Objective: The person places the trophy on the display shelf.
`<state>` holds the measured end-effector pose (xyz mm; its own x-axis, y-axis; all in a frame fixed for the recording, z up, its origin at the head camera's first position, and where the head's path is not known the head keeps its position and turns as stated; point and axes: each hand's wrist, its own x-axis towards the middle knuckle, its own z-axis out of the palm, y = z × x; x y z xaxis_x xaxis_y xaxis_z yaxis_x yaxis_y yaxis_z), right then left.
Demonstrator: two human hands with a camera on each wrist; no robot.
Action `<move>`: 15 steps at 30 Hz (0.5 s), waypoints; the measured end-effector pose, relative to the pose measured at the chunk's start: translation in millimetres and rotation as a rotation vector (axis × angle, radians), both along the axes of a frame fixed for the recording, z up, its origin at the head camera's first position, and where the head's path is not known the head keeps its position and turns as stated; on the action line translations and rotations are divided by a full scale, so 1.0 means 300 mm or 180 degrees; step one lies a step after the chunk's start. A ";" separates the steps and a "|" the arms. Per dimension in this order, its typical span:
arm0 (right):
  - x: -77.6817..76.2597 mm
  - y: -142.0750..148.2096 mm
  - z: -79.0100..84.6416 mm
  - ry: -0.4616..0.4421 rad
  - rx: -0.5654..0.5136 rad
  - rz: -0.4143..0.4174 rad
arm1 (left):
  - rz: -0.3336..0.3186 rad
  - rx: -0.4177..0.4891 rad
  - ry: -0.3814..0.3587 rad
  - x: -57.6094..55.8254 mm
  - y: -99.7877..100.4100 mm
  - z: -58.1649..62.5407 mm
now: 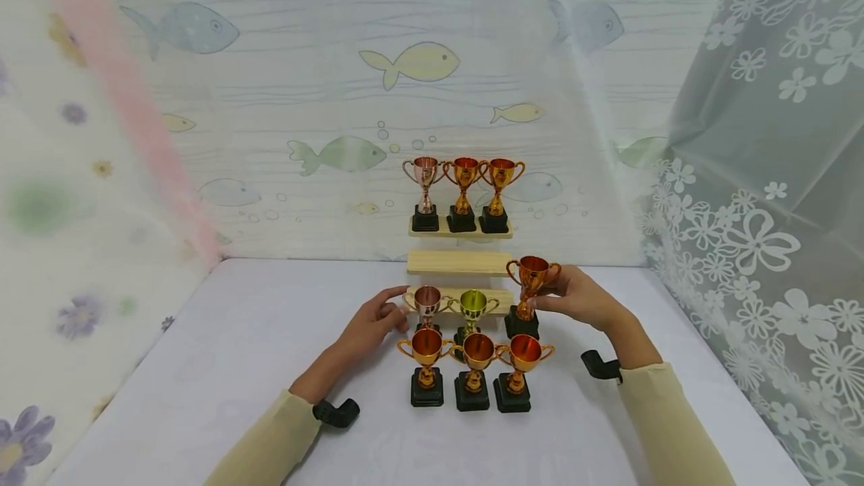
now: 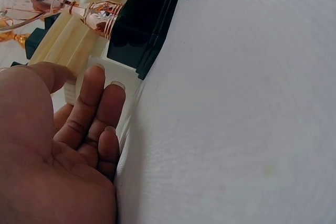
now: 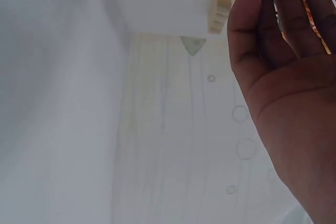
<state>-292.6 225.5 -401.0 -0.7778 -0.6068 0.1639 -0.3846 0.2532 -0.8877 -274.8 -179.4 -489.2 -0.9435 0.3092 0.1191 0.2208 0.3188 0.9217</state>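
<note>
Beside the shelf, in the head view, a copper trophy is pinched by the right hand; from the left wrist, whether the shelf is gripped by the left hand cannot be told; from the right wrist, the trophy is mostly hidden

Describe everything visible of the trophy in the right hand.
The trophy looks metallic, glossy copper-orange, with two looped handles, a narrow stem and a dark block base. Roughly upright, its stem gripped by the right hand, it is near the right end of the wooden shelf. Whether its base touches the table is unclear.
</note>
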 end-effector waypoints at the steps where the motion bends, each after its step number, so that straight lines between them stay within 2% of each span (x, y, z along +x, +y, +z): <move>1: 0.001 -0.001 0.006 0.0007 -0.0005 -0.0003 | 0.0002 0.0000 0.0001 0.003 0.000 0.002; 15: -0.026 -0.045 0.144 0.0267 0.0071 -0.0164 | 0.0017 0.0025 -0.0009 0.004 -0.001 -0.002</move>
<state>-300.3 211.9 -357.8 -0.7921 -0.5707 0.2166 -0.4433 0.2939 -0.8468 -273.6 -179.9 -489.9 -0.9455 0.3033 0.1188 0.2165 0.3127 0.9249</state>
